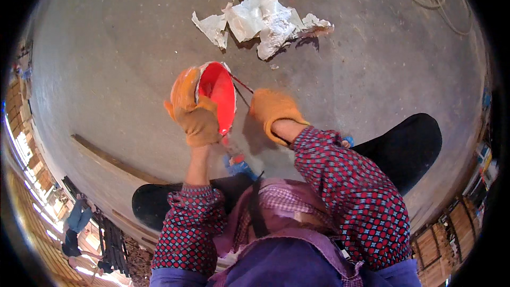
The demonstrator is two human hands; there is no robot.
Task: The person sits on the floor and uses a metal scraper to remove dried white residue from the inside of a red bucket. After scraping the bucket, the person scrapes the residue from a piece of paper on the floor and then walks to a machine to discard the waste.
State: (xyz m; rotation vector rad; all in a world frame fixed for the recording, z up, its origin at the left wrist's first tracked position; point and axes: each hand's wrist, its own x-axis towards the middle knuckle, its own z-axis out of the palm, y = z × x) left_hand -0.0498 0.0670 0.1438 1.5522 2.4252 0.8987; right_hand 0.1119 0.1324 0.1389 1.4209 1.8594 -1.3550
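Note:
My left hand (192, 107), in an orange work glove, grips the side of a red bowl-shaped container (219, 93). The container is tilted, its smooth red inside showing and pale crust along the rim. My right hand (274, 109), gloved alike, is closed on a thin dark red rod (242, 83) whose far end meets the container's right rim. What kind of tool it is, or whether it belongs to the container, cannot be made out. Beyond both hands, torn whitish sheet-like scraps (263, 18) lie crumpled on the concrete floor.
At the far right lies a looped hose or cable (435, 0). A long wooden strip (114, 159) rests on the floor to my left. My dark-clad knees (404, 151) flank the work. Another person (77, 228) is at the lower left, near stacked wood.

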